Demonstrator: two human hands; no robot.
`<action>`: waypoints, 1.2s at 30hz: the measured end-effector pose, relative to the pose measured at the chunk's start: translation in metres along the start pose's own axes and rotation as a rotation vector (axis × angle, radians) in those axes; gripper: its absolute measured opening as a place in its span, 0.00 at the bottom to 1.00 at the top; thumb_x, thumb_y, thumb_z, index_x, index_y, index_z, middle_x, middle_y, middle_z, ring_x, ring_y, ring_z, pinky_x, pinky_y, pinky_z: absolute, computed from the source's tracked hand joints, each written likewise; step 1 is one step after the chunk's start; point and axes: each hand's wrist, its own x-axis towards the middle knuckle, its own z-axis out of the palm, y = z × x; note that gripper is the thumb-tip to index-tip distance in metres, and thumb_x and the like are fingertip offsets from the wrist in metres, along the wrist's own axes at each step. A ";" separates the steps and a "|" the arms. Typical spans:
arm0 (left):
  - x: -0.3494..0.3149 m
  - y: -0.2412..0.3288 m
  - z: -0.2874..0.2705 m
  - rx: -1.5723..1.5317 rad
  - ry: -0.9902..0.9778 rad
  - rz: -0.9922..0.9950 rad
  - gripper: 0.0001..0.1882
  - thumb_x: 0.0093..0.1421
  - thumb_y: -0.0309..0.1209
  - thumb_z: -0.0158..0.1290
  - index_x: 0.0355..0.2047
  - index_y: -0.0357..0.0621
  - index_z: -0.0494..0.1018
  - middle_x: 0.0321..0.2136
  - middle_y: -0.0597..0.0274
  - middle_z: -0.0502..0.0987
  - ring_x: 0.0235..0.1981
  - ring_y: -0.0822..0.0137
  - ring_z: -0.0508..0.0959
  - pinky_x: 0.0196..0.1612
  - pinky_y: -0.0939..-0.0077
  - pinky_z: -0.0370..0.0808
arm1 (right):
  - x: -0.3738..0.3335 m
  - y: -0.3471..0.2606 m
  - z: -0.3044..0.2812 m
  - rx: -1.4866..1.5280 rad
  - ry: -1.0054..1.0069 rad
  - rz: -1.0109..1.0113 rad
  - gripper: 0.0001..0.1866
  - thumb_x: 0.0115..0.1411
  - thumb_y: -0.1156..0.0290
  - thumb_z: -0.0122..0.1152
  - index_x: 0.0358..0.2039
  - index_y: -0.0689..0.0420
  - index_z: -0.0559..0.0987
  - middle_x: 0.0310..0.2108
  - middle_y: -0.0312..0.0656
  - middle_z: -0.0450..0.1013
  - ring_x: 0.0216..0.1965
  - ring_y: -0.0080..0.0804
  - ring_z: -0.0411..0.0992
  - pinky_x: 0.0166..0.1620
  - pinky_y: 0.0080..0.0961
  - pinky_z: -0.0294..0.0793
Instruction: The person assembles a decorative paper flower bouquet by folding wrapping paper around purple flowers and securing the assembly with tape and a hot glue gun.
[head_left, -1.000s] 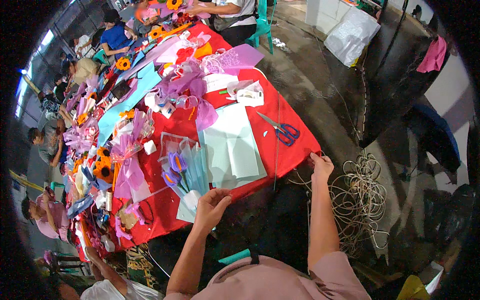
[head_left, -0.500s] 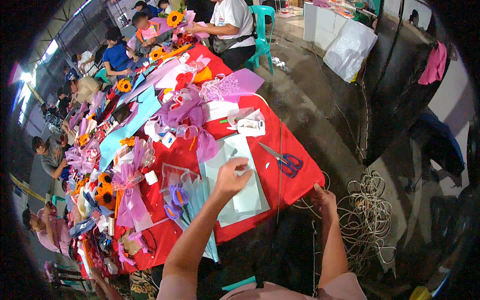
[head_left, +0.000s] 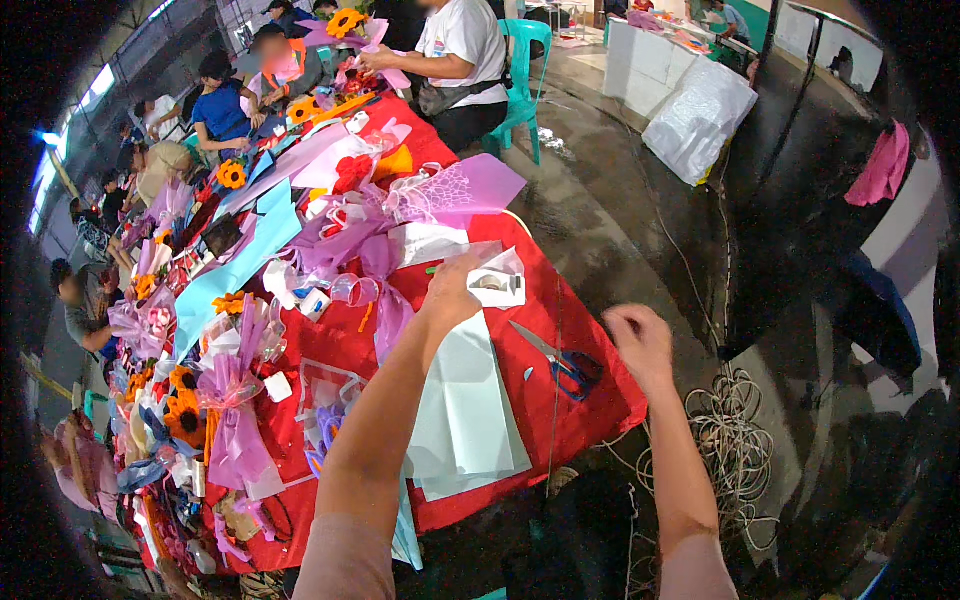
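My left hand (head_left: 453, 296) reaches over the top end of the pale green sheets (head_left: 465, 410), right beside a white boxy holder (head_left: 497, 287) that has a round piece in it, perhaps a tape roll. Its fingertips are hidden, so whether they touch the holder is unclear. Past the table's right edge, my right hand (head_left: 643, 342) is raised with loosely bent fingers and nothing visible in them. Scissors (head_left: 560, 362) with dark blue handles lie spread on the red tablecloth (head_left: 525, 340) between my two hands. Purple pipe-cleaner-like flowers (head_left: 325, 432) are partly behind my left forearm.
Wrapped bouquets, purple wrap (head_left: 460, 190), sunflowers (head_left: 185, 415) and a light blue sheet (head_left: 240, 262) crowd the table's left and far parts. Coiled cable (head_left: 735, 430) lies on the floor at right. A green chair (head_left: 525, 80) and several people are beyond.
My left hand has moved from over the pale sheets up to the white holder. My right hand has let go of the table corner and risen. The view has shifted slightly.
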 end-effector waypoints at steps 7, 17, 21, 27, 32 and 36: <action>0.010 -0.006 0.005 -0.039 -0.075 -0.053 0.32 0.40 0.21 0.63 0.51 0.40 0.73 0.48 0.52 0.77 0.47 0.61 0.77 0.51 0.70 0.72 | 0.093 -0.009 0.116 -0.349 -0.390 -0.329 0.05 0.50 0.72 0.60 0.26 0.55 0.83 0.26 0.50 0.76 0.35 0.49 0.75 0.40 0.43 0.73; 0.010 -0.011 -0.010 0.022 -0.140 -0.037 0.27 0.37 0.32 0.68 0.43 0.43 0.79 0.43 0.48 0.77 0.48 0.49 0.75 0.52 0.62 0.71 | 0.123 -0.014 0.161 -0.662 -0.848 -0.208 0.10 0.45 0.69 0.57 0.27 0.56 0.83 0.28 0.53 0.77 0.34 0.49 0.76 0.39 0.41 0.76; 0.015 -0.001 -0.002 0.088 -0.138 -0.043 0.27 0.36 0.32 0.68 0.42 0.45 0.80 0.40 0.48 0.78 0.43 0.51 0.78 0.48 0.62 0.73 | 0.135 0.000 0.166 -0.668 -0.840 -0.108 0.11 0.41 0.71 0.57 0.26 0.58 0.82 0.27 0.53 0.77 0.32 0.48 0.77 0.36 0.40 0.75; 0.016 0.008 -0.010 0.189 -0.178 -0.096 0.28 0.35 0.33 0.69 0.41 0.46 0.80 0.40 0.50 0.79 0.43 0.51 0.78 0.48 0.62 0.74 | 0.136 -0.035 0.172 -0.715 -0.867 -0.083 0.11 0.37 0.72 0.57 0.22 0.62 0.82 0.26 0.56 0.76 0.31 0.48 0.77 0.35 0.39 0.76; 0.015 0.001 -0.004 0.148 -0.125 -0.071 0.27 0.36 0.33 0.69 0.42 0.48 0.80 0.41 0.51 0.79 0.46 0.52 0.77 0.51 0.62 0.73 | 0.143 -0.033 0.165 -0.778 -0.824 -0.037 0.12 0.39 0.70 0.58 0.23 0.63 0.82 0.28 0.58 0.76 0.33 0.50 0.77 0.38 0.40 0.76; 0.015 0.006 -0.006 0.191 -0.164 -0.125 0.27 0.37 0.32 0.69 0.42 0.48 0.80 0.44 0.52 0.78 0.49 0.53 0.76 0.53 0.62 0.72 | 0.131 -0.013 0.139 -0.694 -0.453 0.064 0.12 0.44 0.68 0.58 0.24 0.64 0.82 0.30 0.59 0.76 0.35 0.55 0.77 0.41 0.44 0.76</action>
